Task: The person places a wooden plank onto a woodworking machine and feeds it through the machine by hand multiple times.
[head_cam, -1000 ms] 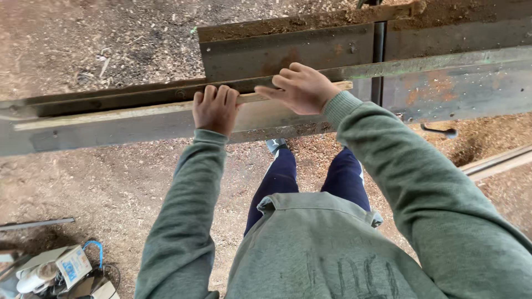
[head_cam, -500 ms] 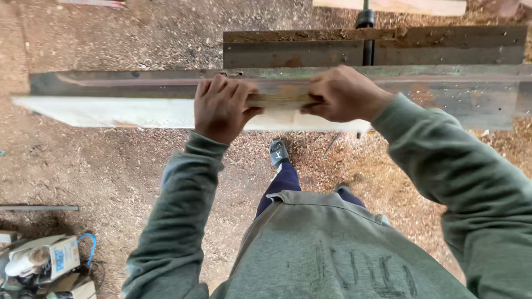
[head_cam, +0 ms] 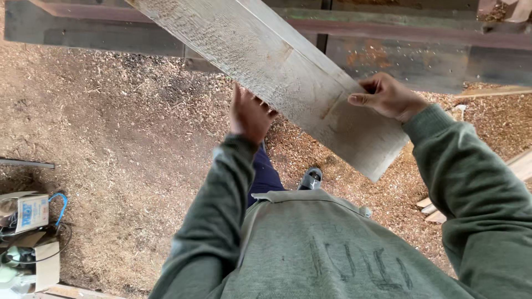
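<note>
Board: a long, pale, rough-sawn wooden plank (head_cam: 277, 66) is held up off the ground, running aslant from the upper left corner of the view down to a squared end at lower right, above the person's shoe (head_cam: 310, 178).
Left hand: the left hand (head_cam: 249, 113) is under the plank's lower long edge, fingers curled up against it; how far the fingers wrap is hidden by the wood, so the grip appears closed but cannot be fully confirmed.
Right hand: the right hand (head_cam: 388, 97) is closed on the plank's upper long edge near the squared end, thumb lying along the face, fingers folded behind.
Edges: the plank's far end passes out of view at the top. Behind it a rusty steel beam (head_cam: 410, 55) runs across the top of the view, close to the right hand.
Open room: the sawdust-covered ground (head_cam: 122, 127) to the left is open and wide; to the right, offcut boards (head_cam: 521, 163) lie near the right sleeve.
Packages: at lower left, well apart from the hands, a small cardboard box (head_cam: 30, 211) with a coloured printed face, a plain box (head_cam: 47, 264) below it, and a blue cable loop (head_cam: 60, 202) beside them.
</note>
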